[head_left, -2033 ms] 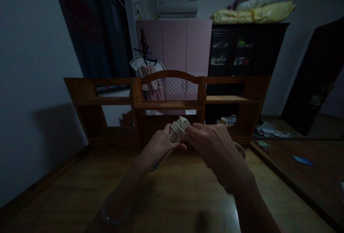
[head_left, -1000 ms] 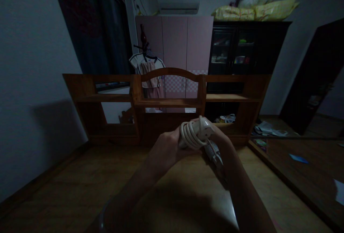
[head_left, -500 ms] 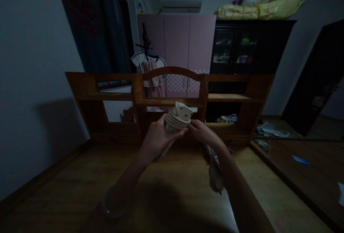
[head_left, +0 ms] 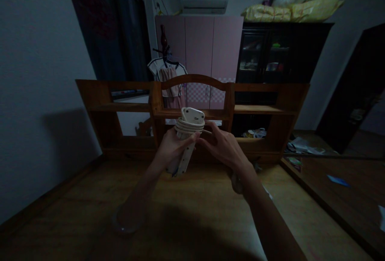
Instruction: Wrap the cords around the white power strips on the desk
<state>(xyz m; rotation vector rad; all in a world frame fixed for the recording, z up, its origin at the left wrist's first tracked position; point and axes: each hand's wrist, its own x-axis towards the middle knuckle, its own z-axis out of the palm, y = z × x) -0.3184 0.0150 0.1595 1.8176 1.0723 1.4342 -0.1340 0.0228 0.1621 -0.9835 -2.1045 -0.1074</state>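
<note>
A white power strip (head_left: 187, 157) is held up in front of me, tilted, its top end above my fingers. Several turns of its white cord (head_left: 189, 126) are wound around the upper part. My left hand (head_left: 172, 145) is closed around the strip just below the turns, its thumb pressed near the cord. To the right of the strip, my right hand (head_left: 223, 144) pinches a stretch of the cord that leads off the turns. The cord's far end is hidden. A pale rounded object (head_left: 236, 183) shows partly behind my right forearm; its kind is unclear.
A wooden headboard with shelves (head_left: 192, 78) stands ahead, beyond the wooden boards (head_left: 144, 209) below my hands. Behind it are a pink wardrobe (head_left: 198, 44) and a dark glass-doored cabinet (head_left: 264, 52). A blue packet (head_left: 338, 180) lies at the right.
The power strip has moved slightly left and stands more upright, showing more of its lower part. My right hand has turned and now draws a stretch of cord away from the strip.
</note>
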